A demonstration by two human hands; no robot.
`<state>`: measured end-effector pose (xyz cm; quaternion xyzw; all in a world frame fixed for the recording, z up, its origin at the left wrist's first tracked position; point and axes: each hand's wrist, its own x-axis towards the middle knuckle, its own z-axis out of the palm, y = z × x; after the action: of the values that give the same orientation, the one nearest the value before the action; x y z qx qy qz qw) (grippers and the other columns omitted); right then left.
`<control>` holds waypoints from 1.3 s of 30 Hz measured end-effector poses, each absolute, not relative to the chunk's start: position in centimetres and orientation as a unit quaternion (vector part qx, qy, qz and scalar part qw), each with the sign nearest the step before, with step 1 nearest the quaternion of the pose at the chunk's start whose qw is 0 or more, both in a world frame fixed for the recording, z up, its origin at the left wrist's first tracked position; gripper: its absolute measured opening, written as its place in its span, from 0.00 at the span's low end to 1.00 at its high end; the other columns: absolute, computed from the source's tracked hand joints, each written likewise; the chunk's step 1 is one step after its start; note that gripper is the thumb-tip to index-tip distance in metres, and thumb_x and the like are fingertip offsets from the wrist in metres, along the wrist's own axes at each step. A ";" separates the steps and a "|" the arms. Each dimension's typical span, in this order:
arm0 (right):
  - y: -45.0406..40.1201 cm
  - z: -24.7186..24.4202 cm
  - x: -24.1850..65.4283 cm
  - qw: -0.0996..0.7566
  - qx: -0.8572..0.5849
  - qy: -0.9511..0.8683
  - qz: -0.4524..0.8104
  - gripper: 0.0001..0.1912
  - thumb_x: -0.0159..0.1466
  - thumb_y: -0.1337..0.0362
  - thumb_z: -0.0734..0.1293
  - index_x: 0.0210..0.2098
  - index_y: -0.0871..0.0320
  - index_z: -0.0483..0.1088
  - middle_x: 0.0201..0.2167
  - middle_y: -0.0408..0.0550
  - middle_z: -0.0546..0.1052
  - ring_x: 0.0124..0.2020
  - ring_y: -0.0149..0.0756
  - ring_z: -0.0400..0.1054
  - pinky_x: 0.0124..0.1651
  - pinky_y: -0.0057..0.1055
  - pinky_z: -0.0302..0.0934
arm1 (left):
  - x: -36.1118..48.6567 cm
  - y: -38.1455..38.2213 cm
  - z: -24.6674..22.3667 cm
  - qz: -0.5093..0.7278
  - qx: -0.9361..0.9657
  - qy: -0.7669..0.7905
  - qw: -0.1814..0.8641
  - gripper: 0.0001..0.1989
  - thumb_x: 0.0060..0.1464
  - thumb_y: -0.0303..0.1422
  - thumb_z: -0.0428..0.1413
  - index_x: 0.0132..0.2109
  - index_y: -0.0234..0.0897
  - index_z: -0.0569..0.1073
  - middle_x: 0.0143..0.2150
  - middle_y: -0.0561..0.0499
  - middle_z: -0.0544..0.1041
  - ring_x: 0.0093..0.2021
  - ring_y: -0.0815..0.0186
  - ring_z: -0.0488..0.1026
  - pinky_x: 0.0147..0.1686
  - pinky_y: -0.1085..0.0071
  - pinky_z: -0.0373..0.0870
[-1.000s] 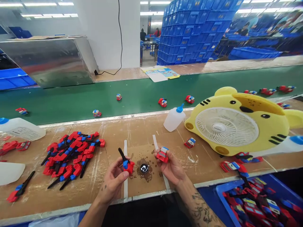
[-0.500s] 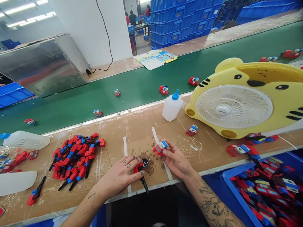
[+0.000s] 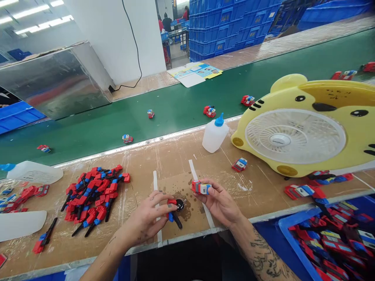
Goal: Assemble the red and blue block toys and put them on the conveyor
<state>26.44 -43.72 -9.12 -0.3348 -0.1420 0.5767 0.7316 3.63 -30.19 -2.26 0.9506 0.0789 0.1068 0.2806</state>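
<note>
My left hand (image 3: pixel 152 214) pinches a red and blue toy piece with a black rod (image 3: pixel 177 221). The piece's red end is at a small round black cup (image 3: pixel 179 205) of liquid; whether they touch I cannot tell. Just right of the cup, my right hand (image 3: pixel 219 201) is closed on a small red, white and blue toy block (image 3: pixel 200 187), held between thumb and fingers above wet spots on the brown table (image 3: pixel 164 185). Left of my hands lies a heap of red and blue pieces with black rods (image 3: pixel 93 195).
Several toy blocks ride on the green conveyor belt (image 3: pixel 175 101). A white bottle with a blue nozzle (image 3: pixel 215 135) and a yellow animal-faced fan (image 3: pixel 288 168) stand at right. A blue bin (image 3: pixel 288 226) of toy parts is at lower right. More bottles (image 3: pixel 38 172) lie at left.
My right hand has turned the toy block so its red end points left. The left hand's fingers have shifted on the rod piece, showing its blue part. Belt blocks have drifted slightly right.
</note>
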 end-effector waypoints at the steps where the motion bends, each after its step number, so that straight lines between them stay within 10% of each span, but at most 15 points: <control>1: -43.7 -9.2 26.4 0.732 -0.335 -0.142 0.576 0.19 0.55 0.55 0.78 0.44 0.52 0.77 0.45 0.49 0.80 0.47 0.44 0.75 0.56 0.47 0.65 | 3.8 -30.4 -2.6 0.141 0.922 0.121 0.341 0.18 0.59 0.25 0.56 0.55 0.43 0.75 0.53 0.43 0.76 0.53 0.58 0.72 0.55 0.60 0.69; 8: -42.8 -8.6 25.6 0.729 -0.377 -0.184 0.541 0.32 0.49 0.53 0.82 0.52 0.47 0.73 0.44 0.47 0.79 0.42 0.42 0.74 0.48 0.39 0.67 | 6.2 -32.2 -3.9 0.307 0.601 0.317 0.667 0.23 0.47 0.34 0.68 0.51 0.34 0.78 0.46 0.42 0.81 0.47 0.55 0.79 0.49 0.62 0.75; 17: -42.4 -7.5 24.3 0.670 -0.477 -0.347 0.451 0.29 0.53 0.55 0.80 0.52 0.47 0.71 0.47 0.49 0.78 0.48 0.47 0.72 0.51 0.41 0.66 | 6.9 -31.8 -4.2 0.282 0.549 0.288 0.732 0.23 0.49 0.35 0.67 0.53 0.35 0.78 0.51 0.40 0.79 0.51 0.52 0.77 0.53 0.58 0.74; 28: -35.3 -4.7 21.6 0.507 -0.563 -0.652 -0.011 0.29 0.66 0.75 0.63 0.63 0.48 0.62 0.50 0.53 0.74 0.48 0.47 0.69 0.49 0.44 0.65 | 11.8 -30.9 -2.9 0.480 0.496 0.335 0.642 0.23 0.45 0.28 0.66 0.49 0.38 0.69 0.45 0.48 0.77 0.45 0.64 0.76 0.44 0.73 0.72; 34: -26.1 -5.4 24.1 0.511 -0.564 -0.644 0.077 0.35 0.61 0.64 0.71 0.65 0.53 0.57 0.54 0.55 0.72 0.54 0.48 0.67 0.57 0.46 0.62 | 11.7 -17.7 -1.4 0.390 0.709 0.431 0.399 0.30 0.47 0.34 0.64 0.56 0.36 0.65 0.42 0.50 0.76 0.40 0.65 0.75 0.43 0.71 0.71; 39: -14.5 -7.7 29.9 0.459 -0.696 -0.532 0.145 0.24 0.64 0.56 0.65 0.57 0.59 0.64 0.37 0.49 0.77 0.38 0.42 0.73 0.42 0.38 0.69 | 9.1 -2.8 -0.4 0.216 0.805 0.507 0.222 0.32 0.42 0.35 0.69 0.55 0.34 0.68 0.43 0.48 0.77 0.44 0.60 0.75 0.45 0.66 0.70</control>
<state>29.90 -14.48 -7.70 -0.6962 -0.5323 0.1448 0.4594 9.06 -2.83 -0.44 0.8046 0.5066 0.2163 0.2216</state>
